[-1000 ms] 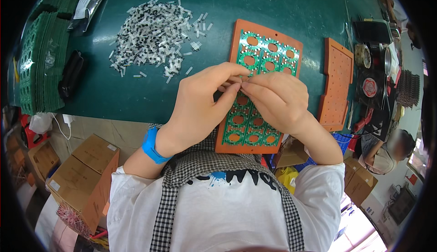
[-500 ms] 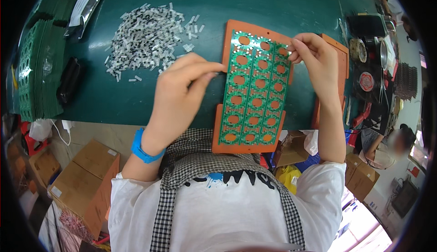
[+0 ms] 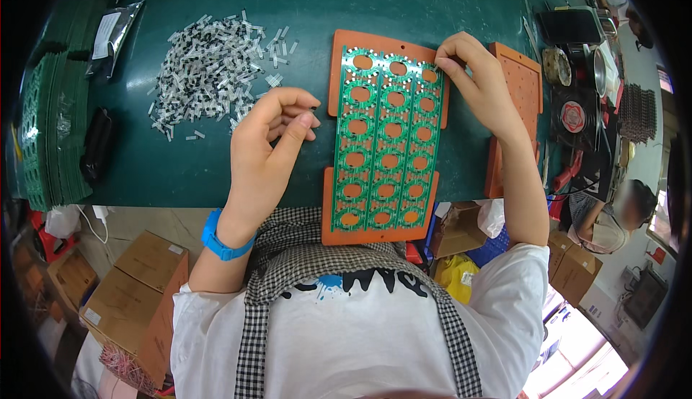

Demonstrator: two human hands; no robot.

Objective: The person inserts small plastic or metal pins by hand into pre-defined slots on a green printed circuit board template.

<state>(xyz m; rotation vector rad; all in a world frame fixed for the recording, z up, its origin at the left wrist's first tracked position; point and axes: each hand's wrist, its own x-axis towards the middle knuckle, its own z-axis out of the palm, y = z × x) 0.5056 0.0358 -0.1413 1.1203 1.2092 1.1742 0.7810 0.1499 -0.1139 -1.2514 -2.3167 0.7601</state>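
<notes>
A green circuit board panel (image 3: pixel 371 139) with rows of round cut-outs lies on an orange fixture plate (image 3: pixel 339 74), its near end over the table edge. Small white parts sit along the panel's far rows. Left of the plate, clear of it, is my left hand (image 3: pixel 270 139), its fingers curled. Thumb and index close around a tiny dark piece that is too small to name. My right hand (image 3: pixel 476 85) pinches at the far right corner of the panel, and what its fingertips hold is hidden. Further left is a heap of small clear-and-black parts (image 3: pixel 205 74).
A second orange plate (image 3: pixel 515 85) lies to the right. Stacked green panels (image 3: pixel 50 132), a black object (image 3: pixel 95 143) and a silver bag (image 3: pixel 115 35) are at the left. Tins and a round spool (image 3: pixel 573 118) stand far right. Cardboard boxes (image 3: pixel 137 284) sit below the table; another person (image 3: pixel 605 219) is at far right.
My left hand has drawn back leftward from the plate's edge and turned, its fingers more curled. My right fingertips have shifted a little away from me along the panel's right side. The view has shifted slightly.
</notes>
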